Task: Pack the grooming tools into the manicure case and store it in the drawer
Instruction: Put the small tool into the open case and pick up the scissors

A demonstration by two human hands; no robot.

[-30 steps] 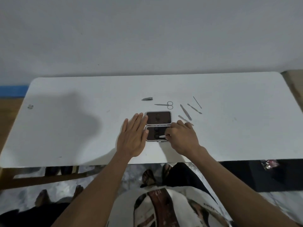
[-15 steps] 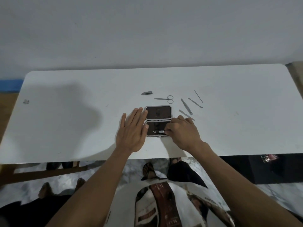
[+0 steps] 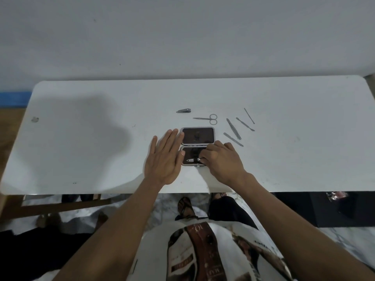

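Observation:
The dark manicure case (image 3: pixel 197 135) lies unfolded on the white table (image 3: pixel 81 149), its two halves one behind the other. My left hand (image 3: pixel 164 159) lies flat on the table with fingers spread, touching the case's left edge. My right hand (image 3: pixel 221 161) covers the right part of the near half and pinches a small silver tool (image 3: pixel 192 160) that lies across that half. Loose behind the case are a nail clipper (image 3: pixel 183 111), small scissors (image 3: pixel 207 118), tweezers (image 3: pixel 233 128) and three thin metal tools (image 3: pixel 245 124).
A grey wall rises behind the table. A small pale object (image 3: pixel 35 119) sits near the table's left edge. Below the near edge I see my legs, a sandalled foot (image 3: pixel 185 207) and a dark block (image 3: pixel 334 207) at the right.
My right hand has pushed the silver tool further left into the near half of the case. The left hand has stayed flat. The camera has tilted slightly.

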